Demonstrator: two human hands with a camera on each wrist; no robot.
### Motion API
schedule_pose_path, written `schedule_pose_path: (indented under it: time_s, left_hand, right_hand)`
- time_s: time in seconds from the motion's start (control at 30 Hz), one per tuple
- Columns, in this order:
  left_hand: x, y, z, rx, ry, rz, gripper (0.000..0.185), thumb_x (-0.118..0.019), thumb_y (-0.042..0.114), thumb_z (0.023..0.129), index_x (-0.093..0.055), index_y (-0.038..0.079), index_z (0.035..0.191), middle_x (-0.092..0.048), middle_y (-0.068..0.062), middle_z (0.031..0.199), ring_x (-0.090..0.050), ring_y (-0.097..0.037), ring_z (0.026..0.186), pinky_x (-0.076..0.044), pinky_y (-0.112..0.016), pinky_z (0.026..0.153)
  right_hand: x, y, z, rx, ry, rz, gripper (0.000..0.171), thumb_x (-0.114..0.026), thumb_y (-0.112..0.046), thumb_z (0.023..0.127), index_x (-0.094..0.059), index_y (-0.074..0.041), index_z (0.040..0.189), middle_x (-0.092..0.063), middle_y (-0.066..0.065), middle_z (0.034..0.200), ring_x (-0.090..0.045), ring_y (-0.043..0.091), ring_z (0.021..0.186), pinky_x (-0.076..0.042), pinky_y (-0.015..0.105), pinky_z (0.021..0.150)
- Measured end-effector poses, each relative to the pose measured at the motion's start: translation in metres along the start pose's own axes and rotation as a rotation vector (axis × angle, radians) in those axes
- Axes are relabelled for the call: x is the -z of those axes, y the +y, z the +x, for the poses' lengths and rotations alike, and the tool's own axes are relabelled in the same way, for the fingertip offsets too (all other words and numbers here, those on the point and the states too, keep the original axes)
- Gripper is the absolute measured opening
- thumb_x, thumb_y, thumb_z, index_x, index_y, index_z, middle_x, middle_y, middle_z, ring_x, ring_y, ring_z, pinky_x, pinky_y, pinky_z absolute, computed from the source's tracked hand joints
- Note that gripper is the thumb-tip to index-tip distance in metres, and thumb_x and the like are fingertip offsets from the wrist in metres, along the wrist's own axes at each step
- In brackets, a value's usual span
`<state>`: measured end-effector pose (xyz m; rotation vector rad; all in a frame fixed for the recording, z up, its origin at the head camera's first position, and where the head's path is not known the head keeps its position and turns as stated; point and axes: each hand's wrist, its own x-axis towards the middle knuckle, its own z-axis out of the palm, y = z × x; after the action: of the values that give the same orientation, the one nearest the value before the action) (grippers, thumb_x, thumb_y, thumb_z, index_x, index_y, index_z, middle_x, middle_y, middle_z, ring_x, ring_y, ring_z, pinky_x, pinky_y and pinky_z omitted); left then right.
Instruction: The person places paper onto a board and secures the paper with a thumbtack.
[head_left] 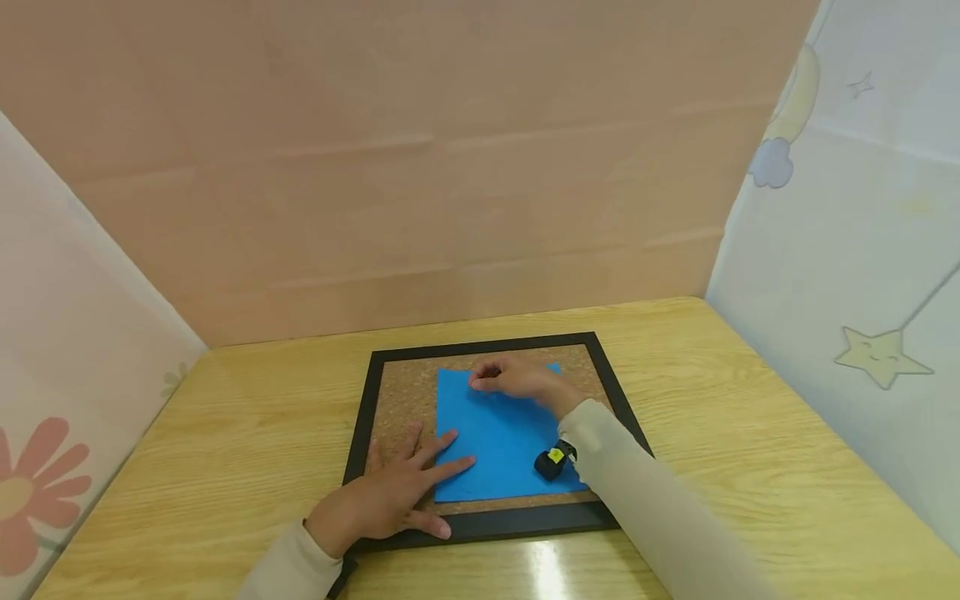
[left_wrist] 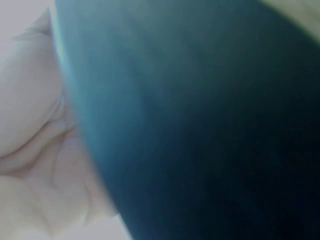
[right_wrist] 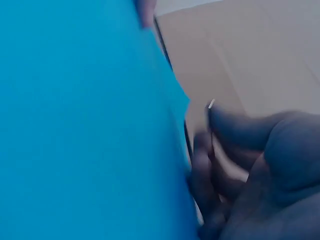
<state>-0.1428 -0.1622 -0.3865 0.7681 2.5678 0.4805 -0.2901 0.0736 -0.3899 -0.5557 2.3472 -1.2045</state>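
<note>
A blue sheet of paper point(head_left: 495, 450) lies on a black-framed cork board point(head_left: 405, 392). My left hand point(head_left: 397, 492) rests with spread fingers at the board's lower left. Two of its fingertips press the paper's left edge, and its thumb is on the frame. Over the upper part of the paper, my right hand point(head_left: 517, 377) pinches a small pin between thumb and fingers. In the right wrist view the pin's thin, shiny tip point(right_wrist: 211, 104) shows beside the thumb; the rest is mostly hidden. A dark, blurred surface covers most of the left wrist view, beside the palm point(left_wrist: 40, 150).
The board lies on a light wooden table point(head_left: 262, 417). A plain tan backdrop point(head_left: 450, 167) stands behind it. Patterned side panels rise on both sides, with a flower point(head_left: 37, 492) on the left and a star point(head_left: 885, 357) on the right.
</note>
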Motion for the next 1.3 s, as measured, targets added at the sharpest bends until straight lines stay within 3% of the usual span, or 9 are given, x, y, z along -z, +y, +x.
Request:
schedule_pose_path:
  time_s: [0.17,0.8,1.3]
  left_hand:
    - [0.0,0.001,0.001,-0.01,0.002,-0.001,0.08,-0.064,0.058,0.085,-0.028,0.044,0.155,-0.01,0.0,0.17,0.004,-0.049,0.153,0.006,-0.086,0.102]
    - [0.0,0.0,0.002,0.007,-0.001,-0.009,0.081,-0.064,0.058,0.084,-0.029,0.044,0.155,-0.01,0.001,0.17,0.004,-0.049,0.153,0.006,-0.086,0.101]
    - [0.005,0.005,-0.002,0.009,-0.009,-0.012,0.081,-0.065,0.056,0.085,-0.03,0.04,0.156,-0.01,-0.002,0.17,0.003,-0.05,0.153,0.007,-0.087,0.1]
  right_hand:
    - [-0.008,0.002,0.01,-0.073,0.08,-0.022,0.016,-0.062,-0.025,0.1,-0.074,-0.014,0.103,-0.067,0.004,0.11,-0.056,0.021,0.097,-0.042,0.04,0.089]
    - [-0.018,0.001,0.02,-0.1,0.146,-0.143,0.013,-0.067,-0.023,0.096,-0.076,-0.013,0.099,-0.069,0.006,0.104,-0.057,0.02,0.086,-0.046,0.038,0.081]
    - [-0.018,-0.002,0.019,-0.108,0.177,-0.092,0.009,-0.07,-0.019,0.094,-0.076,-0.014,0.097,-0.069,0.005,0.108,-0.061,0.02,0.094,-0.048,0.035,0.088]
